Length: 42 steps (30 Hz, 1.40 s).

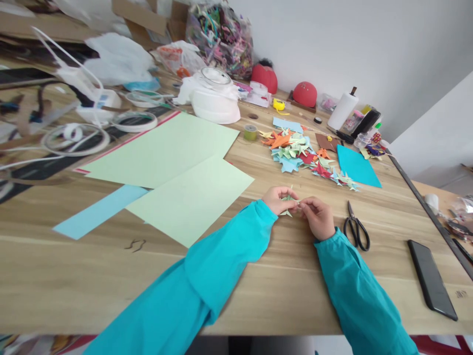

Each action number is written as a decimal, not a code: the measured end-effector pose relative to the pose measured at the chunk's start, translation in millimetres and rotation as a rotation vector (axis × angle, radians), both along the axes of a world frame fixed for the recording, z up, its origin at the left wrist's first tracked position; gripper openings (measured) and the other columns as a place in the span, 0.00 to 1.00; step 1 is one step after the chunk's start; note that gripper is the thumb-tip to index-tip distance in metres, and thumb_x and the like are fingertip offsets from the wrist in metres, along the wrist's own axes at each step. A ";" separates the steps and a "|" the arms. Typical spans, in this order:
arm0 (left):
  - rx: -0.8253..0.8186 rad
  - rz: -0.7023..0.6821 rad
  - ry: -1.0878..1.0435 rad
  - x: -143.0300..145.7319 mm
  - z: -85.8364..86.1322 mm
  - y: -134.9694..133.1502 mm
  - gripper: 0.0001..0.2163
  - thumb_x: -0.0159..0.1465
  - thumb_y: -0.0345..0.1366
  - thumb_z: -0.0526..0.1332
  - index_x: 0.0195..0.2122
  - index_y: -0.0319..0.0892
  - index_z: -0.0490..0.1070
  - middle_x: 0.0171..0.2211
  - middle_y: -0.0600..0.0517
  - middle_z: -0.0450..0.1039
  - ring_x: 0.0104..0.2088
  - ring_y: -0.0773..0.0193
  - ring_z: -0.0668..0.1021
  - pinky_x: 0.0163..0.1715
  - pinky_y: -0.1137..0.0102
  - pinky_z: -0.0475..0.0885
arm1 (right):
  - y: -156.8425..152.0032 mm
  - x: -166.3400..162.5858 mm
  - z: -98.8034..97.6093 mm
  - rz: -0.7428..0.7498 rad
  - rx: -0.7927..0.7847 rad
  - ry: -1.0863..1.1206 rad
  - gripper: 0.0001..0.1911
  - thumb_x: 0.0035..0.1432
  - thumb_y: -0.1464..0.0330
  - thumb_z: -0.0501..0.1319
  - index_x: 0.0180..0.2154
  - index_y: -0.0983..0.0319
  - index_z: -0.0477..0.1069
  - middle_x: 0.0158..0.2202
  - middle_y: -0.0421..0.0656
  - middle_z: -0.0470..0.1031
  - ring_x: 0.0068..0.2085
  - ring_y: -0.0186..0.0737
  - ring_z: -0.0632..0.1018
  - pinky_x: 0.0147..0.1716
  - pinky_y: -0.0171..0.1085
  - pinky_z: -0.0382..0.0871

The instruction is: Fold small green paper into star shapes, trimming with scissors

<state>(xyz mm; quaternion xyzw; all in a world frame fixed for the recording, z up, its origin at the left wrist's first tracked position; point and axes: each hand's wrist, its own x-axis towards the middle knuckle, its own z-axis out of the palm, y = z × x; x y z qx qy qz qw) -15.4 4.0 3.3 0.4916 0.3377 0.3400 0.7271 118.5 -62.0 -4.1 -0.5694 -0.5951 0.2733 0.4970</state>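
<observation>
Between my hands is a small pale green folded paper piece (286, 213), partly covered by fingers. My left hand (280, 199) pinches its body from the left. The fingertips of my right hand (318, 217) are closed on a pointed end of the same paper. Beyond them lies a pile of folded paper cranes (290, 148) in orange, green, blue and red. Black-handled scissors (355, 229) rest on the table just right of my right hand. Large pale green paper sheets (195, 197) and a light blue paper strip (99, 212) lie to the left.
A black phone (432, 278) lies near the right edge. A turquoise paper sheet (358, 166), a green thread spool (250, 132) and a yellow tape measure (279, 104) sit further back. Cables (76, 140) and plastic bags (114, 59) crowd the left. Red pincushions (305, 93) stand by the wall.
</observation>
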 end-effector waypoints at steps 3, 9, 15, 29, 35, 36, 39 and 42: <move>0.066 -0.006 0.023 0.2 -1.9 0.0 0.09 0.43 0.26 0.67 0.24 0.35 0.68 0.15 0.56 0.70 0.16 0.71 0.74 0.20 0.76 0.71 | 0.2 -0.4 0.6 -0.003 -0.042 -0.005 0.10 0.53 0.61 0.58 0.29 0.62 0.70 0.23 0.40 0.71 0.22 0.33 0.71 0.22 0.34 0.66; 0.163 0.003 0.070 0.0 -4.0 -0.6 0.09 0.43 0.27 0.67 0.24 0.35 0.68 0.14 0.56 0.70 0.17 0.70 0.73 0.20 0.76 0.69 | -0.2 -1.0 2.1 0.011 -0.087 -0.007 0.11 0.54 0.61 0.57 0.29 0.62 0.68 0.21 0.39 0.70 0.21 0.33 0.70 0.22 0.33 0.66; 0.208 0.006 0.107 0.6 -1.6 -2.2 0.09 0.43 0.28 0.67 0.24 0.35 0.68 0.15 0.56 0.69 0.17 0.70 0.73 0.20 0.75 0.68 | -0.5 -1.7 2.6 0.063 -0.076 -0.039 0.11 0.56 0.61 0.54 0.28 0.62 0.65 0.20 0.38 0.69 0.21 0.32 0.70 0.23 0.33 0.65; -0.081 -0.008 -0.060 0.2 -0.2 0.3 0.12 0.40 0.28 0.70 0.24 0.34 0.68 0.14 0.54 0.71 0.16 0.70 0.73 0.16 0.77 0.64 | -0.1 -0.4 2.6 0.073 -0.107 0.160 0.16 0.53 0.56 0.57 0.28 0.63 0.67 0.19 0.39 0.70 0.20 0.31 0.69 0.21 0.33 0.63; -0.063 -0.019 -0.072 -0.1 1.0 0.2 0.13 0.38 0.30 0.71 0.23 0.35 0.69 0.14 0.55 0.71 0.15 0.71 0.72 0.16 0.76 0.64 | 0.3 -2.5 5.8 0.059 -0.107 0.165 0.16 0.51 0.56 0.59 0.28 0.62 0.68 0.19 0.39 0.71 0.20 0.32 0.70 0.20 0.33 0.63; -0.058 -0.019 -0.061 0.0 1.5 0.0 0.13 0.38 0.30 0.71 0.23 0.35 0.69 0.13 0.55 0.70 0.15 0.72 0.71 0.15 0.77 0.64 | 0.3 -2.4 6.0 0.057 -0.107 0.165 0.16 0.51 0.56 0.59 0.28 0.62 0.68 0.19 0.39 0.71 0.20 0.32 0.70 0.20 0.33 0.63; -0.060 -0.012 -0.035 0.3 3.3 -1.1 0.13 0.38 0.30 0.71 0.23 0.35 0.69 0.13 0.55 0.70 0.14 0.72 0.70 0.14 0.78 0.61 | 0.3 -1.9 5.8 0.057 -0.105 0.165 0.15 0.51 0.56 0.59 0.28 0.63 0.68 0.19 0.39 0.71 0.20 0.31 0.70 0.19 0.32 0.63; -0.064 0.003 -0.023 0.7 4.0 -1.8 0.13 0.38 0.30 0.70 0.23 0.35 0.68 0.13 0.55 0.70 0.13 0.73 0.69 0.12 0.78 0.59 | 0.3 -1.7 4.9 0.060 -0.106 0.177 0.14 0.51 0.57 0.59 0.29 0.63 0.68 0.20 0.39 0.71 0.20 0.31 0.70 0.20 0.33 0.63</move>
